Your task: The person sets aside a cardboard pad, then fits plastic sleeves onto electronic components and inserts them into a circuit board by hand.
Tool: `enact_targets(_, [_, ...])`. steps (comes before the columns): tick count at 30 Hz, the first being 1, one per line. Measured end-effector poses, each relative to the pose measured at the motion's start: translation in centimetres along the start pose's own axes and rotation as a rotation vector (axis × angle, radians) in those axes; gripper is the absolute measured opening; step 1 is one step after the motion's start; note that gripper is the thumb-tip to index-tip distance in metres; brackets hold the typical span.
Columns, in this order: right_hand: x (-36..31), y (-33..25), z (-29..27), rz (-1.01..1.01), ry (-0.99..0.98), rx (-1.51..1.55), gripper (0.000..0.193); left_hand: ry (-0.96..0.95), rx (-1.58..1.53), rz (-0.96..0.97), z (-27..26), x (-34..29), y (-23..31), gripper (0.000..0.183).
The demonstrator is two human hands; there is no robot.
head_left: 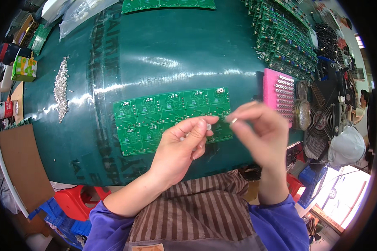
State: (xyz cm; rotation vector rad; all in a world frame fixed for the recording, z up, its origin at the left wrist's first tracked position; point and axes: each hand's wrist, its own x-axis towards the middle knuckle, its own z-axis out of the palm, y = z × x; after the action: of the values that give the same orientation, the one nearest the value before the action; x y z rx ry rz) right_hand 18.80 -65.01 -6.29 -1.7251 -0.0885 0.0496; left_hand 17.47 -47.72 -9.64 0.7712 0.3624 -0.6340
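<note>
A green circuit board panel, divided into several repeated sections, lies on the dark green table mat in front of me. One small round silver component stands at its far right corner. My left hand is closed above the panel's near edge, holding small white translucent pieces between thumb and fingers. To its right, my right hand pinches a tiny pale, shiny part between thumb and forefinger. This hand is slightly blurred, and the part's exact kind is unclear.
A pink foam block with rows of silver round components stands at right. Stacked populated circuit boards fill the far right. A heap of small silvery pieces lies at left. Another green panel sits at the far edge.
</note>
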Motion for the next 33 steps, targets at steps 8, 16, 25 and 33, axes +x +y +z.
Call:
enact_targets(8, [-0.9,0.9,1.8,0.003,-0.071,0.017,0.013,-0.041,-0.014,0.031,-0.5,-0.5,0.0,0.032])
enact_targets(16, [-0.9,1.1,2.2,0.089,-0.054,0.199,0.014,-0.053,0.018,0.056,-0.7,-0.5,0.2,0.032])
enact_targets(25, [-0.9,1.2,2.2,0.064,-0.061,0.169,0.013,-0.017,0.026,0.039,-0.6,-0.5,0.2,0.031])
enact_targets(33, [-0.6,1.0,2.3,-0.076,-0.044,-0.094,0.014,-0.023,-0.03,0.025,-1.1,-0.5,0.1,0.03])
